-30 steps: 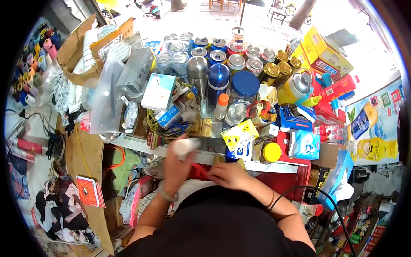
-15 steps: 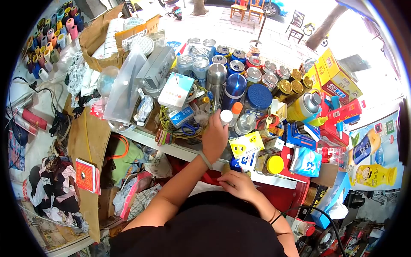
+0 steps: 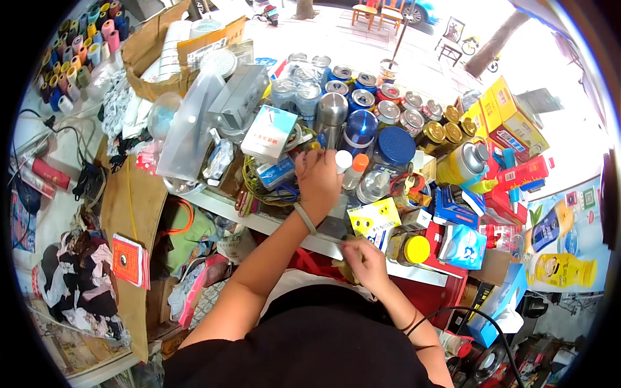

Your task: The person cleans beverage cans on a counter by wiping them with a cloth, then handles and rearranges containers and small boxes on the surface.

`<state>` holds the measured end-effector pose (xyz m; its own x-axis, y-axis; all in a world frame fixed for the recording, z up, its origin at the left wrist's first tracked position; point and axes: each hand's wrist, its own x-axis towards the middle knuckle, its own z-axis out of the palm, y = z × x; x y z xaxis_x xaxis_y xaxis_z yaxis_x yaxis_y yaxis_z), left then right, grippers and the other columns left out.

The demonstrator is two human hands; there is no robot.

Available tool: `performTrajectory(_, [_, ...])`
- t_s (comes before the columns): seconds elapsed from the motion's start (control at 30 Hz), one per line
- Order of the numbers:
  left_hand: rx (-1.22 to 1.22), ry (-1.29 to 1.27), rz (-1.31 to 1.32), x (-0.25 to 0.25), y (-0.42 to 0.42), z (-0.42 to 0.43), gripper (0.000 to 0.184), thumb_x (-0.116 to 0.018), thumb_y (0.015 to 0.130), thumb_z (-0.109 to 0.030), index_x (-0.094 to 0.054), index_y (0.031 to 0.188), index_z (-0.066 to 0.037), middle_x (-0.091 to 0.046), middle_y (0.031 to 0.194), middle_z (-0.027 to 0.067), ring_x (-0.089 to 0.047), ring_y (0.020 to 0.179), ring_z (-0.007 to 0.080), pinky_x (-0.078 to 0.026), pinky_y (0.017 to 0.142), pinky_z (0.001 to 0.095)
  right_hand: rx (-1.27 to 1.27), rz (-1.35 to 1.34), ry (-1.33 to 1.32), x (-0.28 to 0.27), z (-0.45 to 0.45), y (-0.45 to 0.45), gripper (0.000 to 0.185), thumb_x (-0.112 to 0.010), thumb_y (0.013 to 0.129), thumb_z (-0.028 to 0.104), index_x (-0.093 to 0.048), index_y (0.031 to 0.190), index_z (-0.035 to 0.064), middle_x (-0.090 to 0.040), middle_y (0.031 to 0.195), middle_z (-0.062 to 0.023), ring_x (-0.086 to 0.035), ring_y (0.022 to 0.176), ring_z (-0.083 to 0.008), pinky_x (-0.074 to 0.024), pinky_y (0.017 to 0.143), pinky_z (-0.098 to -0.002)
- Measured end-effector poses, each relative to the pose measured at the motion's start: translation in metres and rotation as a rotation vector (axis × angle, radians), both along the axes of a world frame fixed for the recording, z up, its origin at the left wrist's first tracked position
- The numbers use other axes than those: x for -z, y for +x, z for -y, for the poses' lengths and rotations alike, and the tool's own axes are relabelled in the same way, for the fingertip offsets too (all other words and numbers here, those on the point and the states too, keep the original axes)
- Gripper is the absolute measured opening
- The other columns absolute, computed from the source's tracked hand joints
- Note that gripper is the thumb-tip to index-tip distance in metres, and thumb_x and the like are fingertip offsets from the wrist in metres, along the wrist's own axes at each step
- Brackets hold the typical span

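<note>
My left hand [image 3: 318, 180] reaches into the crowded tabletop, its fingers curled downward so that their tips are hidden. Right beside it stands a bottle with a white cap [image 3: 343, 161], and an orange-capped bottle [image 3: 359, 162] is next to that. To the hand's left lie a small blue box [image 3: 276, 173] and a tangle of yellow-green cord [image 3: 250, 173]. Closer to my body, my right hand [image 3: 367, 264] is at the table's front edge with fingers bent together; what they hold, if anything, is too small to make out. A jar with a yellow lid [image 3: 415, 249] stands to its right.
Behind my left hand stand a steel flask [image 3: 333, 113], a blue flask [image 3: 359, 129] and several drink cans [image 3: 388, 111]. A yellow face-printed packet [image 3: 375, 216] lies near my right hand. At left are a clear plastic case [image 3: 187, 132] and a cardboard box [image 3: 145, 84].
My left hand has shifted slightly left and up, its fingers now curled beside the white-capped bottle. My right hand has risen a little, and its fingers have drawn together.
</note>
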<state>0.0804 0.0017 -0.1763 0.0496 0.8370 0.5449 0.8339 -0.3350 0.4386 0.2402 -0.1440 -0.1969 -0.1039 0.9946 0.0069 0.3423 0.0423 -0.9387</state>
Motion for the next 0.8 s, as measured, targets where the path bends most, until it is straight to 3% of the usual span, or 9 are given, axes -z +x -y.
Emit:
performTrajectory(0.1, [-0.001, -0.029, -0.015, -0.005, 0.000, -0.004, 0.049, -0.081, 0.067, -0.017, -0.061, 0.110, -0.004, -0.066, 0.100, 0.0129, -0.054, 0.113, 0.0288, -0.030, 0.103, 0.0483, 0.161, -0.012, 0.018, 0.002, -0.011, -0.002, 0.017, -0.061, 0.097, 0.017, -0.064, 0.108, 0.0042, -0.068, 0.091, -0.0126, -0.067, 0.081, -0.0257, -0.0517, 0.074, -0.0346])
performTrajectory(0.17, [0.017, -0.071, -0.017, -0.009, 0.003, -0.004, 0.042, -0.078, 0.071, -0.017, -0.058, 0.105, -0.003, -0.063, 0.101, 0.0146, -0.053, 0.112, 0.0295, -0.030, 0.103, 0.0510, 0.222, 0.185, 0.101, -0.017, -0.025, -0.007, 0.039, -0.065, 0.093, 0.018, -0.051, 0.125, 0.0014, -0.063, 0.097, -0.0143, -0.065, 0.087, -0.0278, -0.0514, 0.075, -0.0359])
performTrajectory(0.23, [0.027, -0.082, -0.043, -0.004, 0.003, -0.004, 0.043, -0.078, 0.071, -0.018, -0.057, 0.106, -0.002, -0.064, 0.102, 0.0149, -0.052, 0.115, 0.0295, -0.027, 0.107, 0.0526, 0.387, 0.362, 0.397, -0.012, -0.045, -0.017, 0.054, -0.070, 0.088, 0.014, -0.043, 0.131, -0.0033, -0.054, 0.107, -0.0101, -0.058, 0.082, -0.0192, -0.0477, 0.072, -0.0310])
performTrajectory(0.3, [-0.040, -0.070, -0.116, -0.004, 0.008, -0.004, 0.043, -0.077, 0.072, -0.019, -0.057, 0.106, -0.002, -0.065, 0.105, 0.0152, -0.052, 0.118, 0.0298, -0.024, 0.110, 0.0532, 0.535, 0.053, 0.072, -0.009, -0.067, -0.022, 0.066, -0.074, 0.083, 0.015, -0.037, 0.135, -0.0035, -0.050, 0.111, -0.0134, -0.057, 0.097, -0.0251, -0.0473, 0.084, -0.0355])
performTrajectory(0.33, [-0.035, -0.105, -0.109, -0.009, 0.008, -0.002, 0.044, -0.077, 0.072, -0.021, -0.057, 0.106, -0.002, -0.066, 0.107, 0.0160, -0.051, 0.121, 0.0301, -0.021, 0.113, 0.0536, 0.539, 0.060, 0.031, -0.006, -0.069, -0.020, 0.073, -0.076, 0.081, 0.017, -0.035, 0.137, -0.0034, -0.050, 0.113, -0.0168, -0.055, 0.103, -0.0294, -0.0458, 0.092, -0.0378])
performTrajectory(0.37, [-0.022, -0.100, -0.115, -0.006, 0.009, -0.003, 0.044, -0.077, 0.072, -0.021, -0.057, 0.106, -0.002, -0.066, 0.107, 0.0160, -0.051, 0.121, 0.0301, -0.021, 0.113, 0.0536, 0.553, 0.055, 0.033, 0.001, -0.075, -0.018, 0.073, -0.076, 0.081, 0.017, -0.035, 0.137, -0.0034, -0.050, 0.113, -0.0168, -0.055, 0.103, -0.0294, -0.0458, 0.092, -0.0378])
performTrajectory(0.43, [-0.058, -0.075, -0.142, -0.002, 0.011, -0.003, 0.044, -0.078, 0.073, -0.022, -0.057, 0.105, -0.001, -0.067, 0.105, 0.0161, -0.051, 0.122, 0.0298, -0.020, 0.113, 0.0539, 0.513, 0.339, 0.156, 0.004, -0.086, -0.016, 0.083, -0.075, 0.081, 0.022, -0.026, 0.144, -0.0035, -0.045, 0.122, -0.0271, -0.060, 0.101, -0.0435, -0.0508, 0.085, -0.0452])
performTrajectory(0.6, [-0.018, -0.079, -0.143, -0.005, 0.009, -0.004, 0.047, -0.079, 0.072, -0.024, -0.059, 0.108, 0.000, -0.069, 0.101, 0.0167, -0.056, 0.117, 0.0321, -0.020, 0.114, 0.0565, 0.594, 0.354, 0.023, 0.020, -0.101, -0.010, 0.071, -0.077, 0.079, 0.024, -0.038, 0.134, 0.0035, -0.039, 0.131, -0.0248, -0.058, 0.109, -0.0452, -0.0499, 0.088, -0.0494])
performTrajectory(0.8, [0.040, -0.128, -0.062, -0.003, 0.016, -0.007, 0.042, -0.080, 0.073, -0.020, -0.058, 0.106, -0.004, -0.071, 0.091, 0.0133, -0.063, 0.106, 0.0314, -0.017, 0.116, 0.0583, 0.749, 0.328, 0.078, 0.021, -0.096, -0.014, 0.071, -0.078, 0.079, 0.021, -0.039, 0.135, 0.0028, -0.041, 0.135, -0.0217, -0.056, 0.114, -0.0439, -0.0482, 0.091, -0.0494])
